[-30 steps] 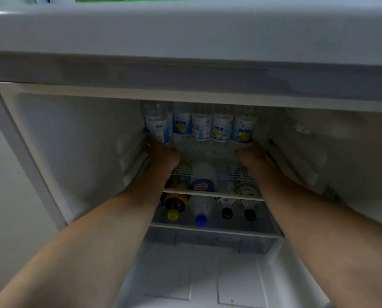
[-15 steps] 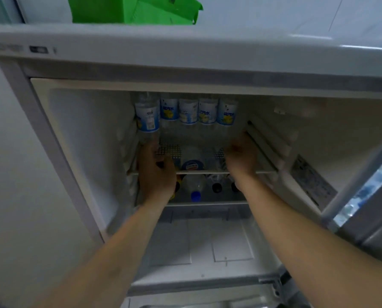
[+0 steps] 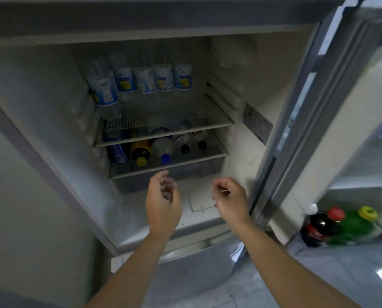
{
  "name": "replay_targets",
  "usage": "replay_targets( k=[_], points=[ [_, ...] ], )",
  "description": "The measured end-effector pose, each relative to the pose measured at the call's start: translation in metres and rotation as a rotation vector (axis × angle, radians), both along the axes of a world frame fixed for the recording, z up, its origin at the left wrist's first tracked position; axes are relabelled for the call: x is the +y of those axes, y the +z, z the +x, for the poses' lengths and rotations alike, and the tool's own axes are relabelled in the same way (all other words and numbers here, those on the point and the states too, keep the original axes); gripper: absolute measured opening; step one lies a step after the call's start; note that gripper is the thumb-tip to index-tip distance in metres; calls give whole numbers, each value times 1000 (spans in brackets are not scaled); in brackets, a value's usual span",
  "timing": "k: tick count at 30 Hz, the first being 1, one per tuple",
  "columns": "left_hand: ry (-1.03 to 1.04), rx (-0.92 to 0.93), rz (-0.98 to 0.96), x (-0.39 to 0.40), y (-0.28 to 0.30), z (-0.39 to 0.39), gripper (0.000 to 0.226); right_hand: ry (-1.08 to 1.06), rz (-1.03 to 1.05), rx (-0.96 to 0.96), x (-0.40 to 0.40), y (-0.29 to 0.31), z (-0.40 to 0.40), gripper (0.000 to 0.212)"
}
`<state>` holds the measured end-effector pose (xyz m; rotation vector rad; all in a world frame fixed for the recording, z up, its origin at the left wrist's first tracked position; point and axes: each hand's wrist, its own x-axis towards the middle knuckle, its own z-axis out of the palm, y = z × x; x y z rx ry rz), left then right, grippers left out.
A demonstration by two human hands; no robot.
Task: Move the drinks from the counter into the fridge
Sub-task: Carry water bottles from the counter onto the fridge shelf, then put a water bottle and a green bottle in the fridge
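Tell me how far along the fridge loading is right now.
Done: a row of water bottles stands on the upper shelf, more drinks lie on the lower shelf, and soda bottles sit in the door. In hand: nothing; left hand and right hand are empty. Left: the counter is out of view, so unknown.

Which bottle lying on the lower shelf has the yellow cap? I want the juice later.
The amber bottle, second from the left on the lower shelf, between the blue can and the clear blue-capped bottle. The rest have blue or black caps.
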<state>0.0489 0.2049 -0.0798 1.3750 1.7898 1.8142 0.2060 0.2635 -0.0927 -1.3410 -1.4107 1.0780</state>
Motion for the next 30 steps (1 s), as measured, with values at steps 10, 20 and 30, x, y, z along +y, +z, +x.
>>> replay_targets(
  k=[10,20,30],
  points=[
    [-186,36,-367,-81,-113,156,24,-255,-166,37,-137,-84,193,19],
    [-563,253,-1247,-185,-221,215,52,-673,-749,94,-335,-183,378,12],
    [-530,304,-1557,-207,-248,224,49,-1072,-1019,282,-460,-214,425,21]
  ],
)
